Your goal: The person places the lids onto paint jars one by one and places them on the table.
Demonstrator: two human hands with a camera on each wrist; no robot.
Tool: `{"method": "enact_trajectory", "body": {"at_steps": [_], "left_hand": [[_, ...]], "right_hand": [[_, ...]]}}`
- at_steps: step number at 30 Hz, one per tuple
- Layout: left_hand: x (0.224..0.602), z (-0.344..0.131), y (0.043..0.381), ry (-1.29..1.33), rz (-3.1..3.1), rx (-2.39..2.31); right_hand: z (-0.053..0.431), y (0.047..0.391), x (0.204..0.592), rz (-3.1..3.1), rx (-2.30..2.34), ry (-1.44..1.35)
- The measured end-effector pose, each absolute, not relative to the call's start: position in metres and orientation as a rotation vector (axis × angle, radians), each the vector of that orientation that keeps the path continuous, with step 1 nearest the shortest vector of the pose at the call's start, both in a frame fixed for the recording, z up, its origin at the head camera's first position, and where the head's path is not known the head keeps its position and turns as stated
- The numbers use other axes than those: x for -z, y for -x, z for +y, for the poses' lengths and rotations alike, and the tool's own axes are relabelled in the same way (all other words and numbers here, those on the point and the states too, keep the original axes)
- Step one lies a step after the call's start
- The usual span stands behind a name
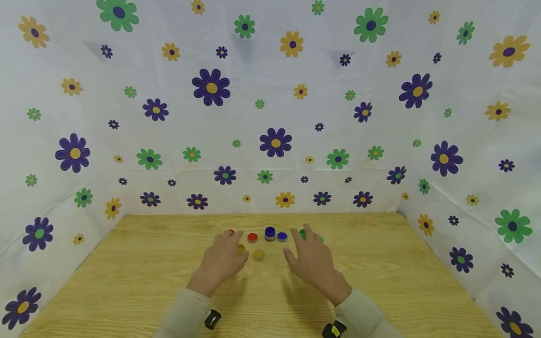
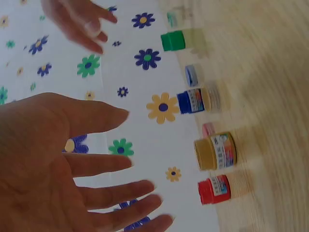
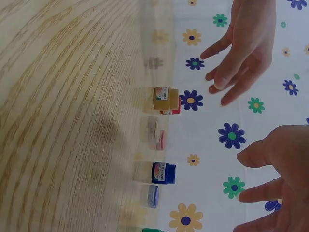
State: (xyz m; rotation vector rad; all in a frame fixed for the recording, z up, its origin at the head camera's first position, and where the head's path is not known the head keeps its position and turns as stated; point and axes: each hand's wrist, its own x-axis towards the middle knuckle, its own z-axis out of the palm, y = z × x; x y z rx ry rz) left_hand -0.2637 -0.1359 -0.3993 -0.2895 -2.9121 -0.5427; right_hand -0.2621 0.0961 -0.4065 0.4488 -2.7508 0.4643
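My left hand [image 1: 221, 258] hovers over the table with spread fingers and holds nothing. Closest to it are a yellow paint jar [image 2: 215, 151] and a red paint jar [image 2: 215, 189], both partly covered by that hand in the head view. On the other side my right hand [image 1: 313, 262], also spread and without anything in it, hangs near a green paint jar [image 2: 174, 40] and partly hides it in the head view. A blue paint jar [image 1: 269, 234] stands between the hands. Shallow round tubs in red [image 1: 252, 238], blue [image 1: 282, 237], yellow [image 1: 258, 255] and pale green [image 2: 172, 19] sit beside the jars.
The wooden table [image 1: 139, 281] runs back to a white cloth [image 1: 169, 131] printed with flowers, which also rises along both sides. Dark straps with small devices show on the left wrist [image 1: 212, 319] and right wrist [image 1: 334, 329].
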Motion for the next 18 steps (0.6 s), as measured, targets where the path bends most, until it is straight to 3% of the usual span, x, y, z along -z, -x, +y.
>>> {"method": "enact_trajectory", "body": {"at_steps": [18], "left_hand": [[0.418, -0.165, 0.306, 0.168, -3.103, 0.899]], "right_hand": [[0.07, 0.297, 0.423, -2.76, -0.672, -0.713]]}}
